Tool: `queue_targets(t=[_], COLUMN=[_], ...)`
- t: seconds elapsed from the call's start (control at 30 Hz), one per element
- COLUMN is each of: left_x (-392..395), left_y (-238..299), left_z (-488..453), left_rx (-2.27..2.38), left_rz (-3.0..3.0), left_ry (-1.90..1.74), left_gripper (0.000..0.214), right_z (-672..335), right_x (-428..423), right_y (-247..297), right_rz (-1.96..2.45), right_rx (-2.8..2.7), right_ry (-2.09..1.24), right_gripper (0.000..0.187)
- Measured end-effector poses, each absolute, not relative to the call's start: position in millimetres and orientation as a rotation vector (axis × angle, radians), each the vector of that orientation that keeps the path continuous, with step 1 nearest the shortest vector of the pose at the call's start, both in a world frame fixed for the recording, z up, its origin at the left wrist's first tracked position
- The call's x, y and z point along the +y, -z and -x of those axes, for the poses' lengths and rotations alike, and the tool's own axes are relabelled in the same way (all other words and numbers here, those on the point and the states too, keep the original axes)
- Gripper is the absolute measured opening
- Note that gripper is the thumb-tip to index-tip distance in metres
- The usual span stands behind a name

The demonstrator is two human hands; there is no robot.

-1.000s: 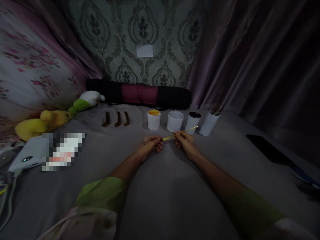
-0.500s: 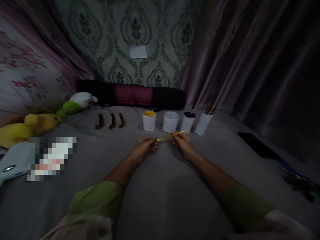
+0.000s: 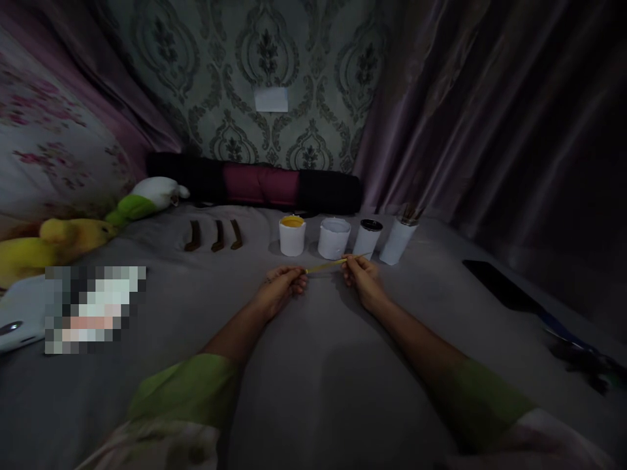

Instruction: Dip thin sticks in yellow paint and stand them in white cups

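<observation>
Between both hands stretches a slim yellow paintbrush, held nearly level above the grey sheet. My left hand is closed in a pinch at its left end, and the tip there is hidden by the fingers. On the handle toward the right end, my right hand is closed with thumb and fingers. Just beyond the hands stand a white pot with yellow inside, a wider white pot with greyish contents, a white container with a black top and a white holder with several thin sticks.
Three dark brown L-shaped pieces lie at the back left. A black and maroon roll runs along the wall. Plush toys and a pale phone-like object are on the left. A dark flat object lies on the right.
My right hand has shifted slightly right along the brush handle, and the brush lies a little flatter. My left hand keeps its pinch. The view has moved slightly.
</observation>
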State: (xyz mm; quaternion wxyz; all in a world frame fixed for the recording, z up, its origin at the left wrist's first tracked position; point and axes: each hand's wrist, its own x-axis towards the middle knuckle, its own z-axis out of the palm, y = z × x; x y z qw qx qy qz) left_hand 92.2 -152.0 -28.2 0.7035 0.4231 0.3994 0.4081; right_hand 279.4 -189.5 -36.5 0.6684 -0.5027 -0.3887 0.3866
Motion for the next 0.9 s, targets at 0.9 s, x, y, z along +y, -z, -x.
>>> queue_targets(t=[0.9], left_x=[-151], left_y=[26], left_z=[-90], left_rx=[0.884], left_rz=[-0.854], left_ry=[-0.917], left_gripper=[0.008], right_z=[-292], right_x=[-194], right_y=[26], right_rz=[1.078], right_rx=[-0.68], right_ry=[-0.689], right_gripper=[0.034])
